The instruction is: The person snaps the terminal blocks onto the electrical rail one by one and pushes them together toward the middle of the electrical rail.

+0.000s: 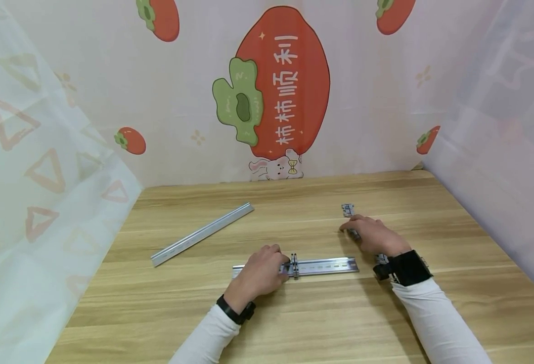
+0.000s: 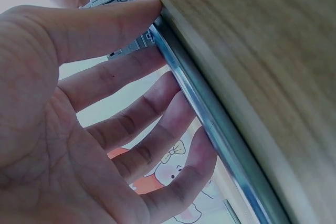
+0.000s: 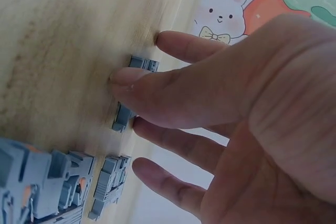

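My left hand holds a slotted metal DIN rail lying on the table, thumb along its near edge and fingertips along the far one. Just right of those fingers, thin grey terminal blocks stand across the rail. My right hand reaches low over a grey terminal block on the table. Its thumb hides part of that block in the right wrist view, and its fingers are spread, fairly straight. Beyond the fingertips lies another terminal block.
A second DIN rail lies slantwise at the back left of the wooden table. More grey terminal blocks with orange parts nearby sit beneath the right wrist. Printed cloth stands behind the table and along both sides.
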`<state>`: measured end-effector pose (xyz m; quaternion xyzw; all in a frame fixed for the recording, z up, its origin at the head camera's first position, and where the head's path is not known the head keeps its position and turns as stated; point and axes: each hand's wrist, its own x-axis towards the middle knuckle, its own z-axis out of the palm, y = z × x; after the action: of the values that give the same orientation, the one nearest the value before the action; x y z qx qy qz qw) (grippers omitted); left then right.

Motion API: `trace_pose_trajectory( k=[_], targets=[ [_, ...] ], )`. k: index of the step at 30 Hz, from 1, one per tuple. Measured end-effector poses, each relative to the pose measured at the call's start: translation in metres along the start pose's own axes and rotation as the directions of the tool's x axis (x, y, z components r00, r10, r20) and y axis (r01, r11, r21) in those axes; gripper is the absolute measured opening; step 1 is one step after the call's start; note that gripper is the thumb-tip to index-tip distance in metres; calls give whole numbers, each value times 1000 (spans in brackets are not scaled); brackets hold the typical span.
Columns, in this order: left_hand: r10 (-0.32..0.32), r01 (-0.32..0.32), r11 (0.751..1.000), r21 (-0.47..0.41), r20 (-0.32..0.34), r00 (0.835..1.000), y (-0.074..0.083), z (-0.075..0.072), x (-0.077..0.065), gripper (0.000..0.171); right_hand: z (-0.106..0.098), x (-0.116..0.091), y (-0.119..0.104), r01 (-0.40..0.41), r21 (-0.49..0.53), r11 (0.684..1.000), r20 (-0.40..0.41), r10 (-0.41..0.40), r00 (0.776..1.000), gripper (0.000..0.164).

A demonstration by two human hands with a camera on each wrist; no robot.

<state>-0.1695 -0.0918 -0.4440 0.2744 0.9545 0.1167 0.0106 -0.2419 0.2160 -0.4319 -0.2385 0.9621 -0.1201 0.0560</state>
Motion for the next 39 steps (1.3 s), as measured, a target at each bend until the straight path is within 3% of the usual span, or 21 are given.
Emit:
trace_pose_trajectory(
  k=[18,23,30,34,39],
  targets=[
    [-1,1,1000,9,3,1000,0,0,-1,21,-3,0,-3,-29,7,1000,-9,29,1000,45],
    [2,-2,1000,8,2,1000,0,0,-1,21,-7,-2,-5,-40,50,998,-26,41,999,42],
    [0,0,1000,8,4,1000,1,0,-1,21,-15,-4,-11,99,134,986,-105,-85,991,42],
    [-3,3,1000,11,5,1000,2,0,-1,22,-17,-2,-16,182,207,961,-117,-160,980,42],
    [-8,7,1000,13,6,1000,2,0,-1,22,-18,-2,-22,230,286,930,-110,-206,972,38]
  ],
)
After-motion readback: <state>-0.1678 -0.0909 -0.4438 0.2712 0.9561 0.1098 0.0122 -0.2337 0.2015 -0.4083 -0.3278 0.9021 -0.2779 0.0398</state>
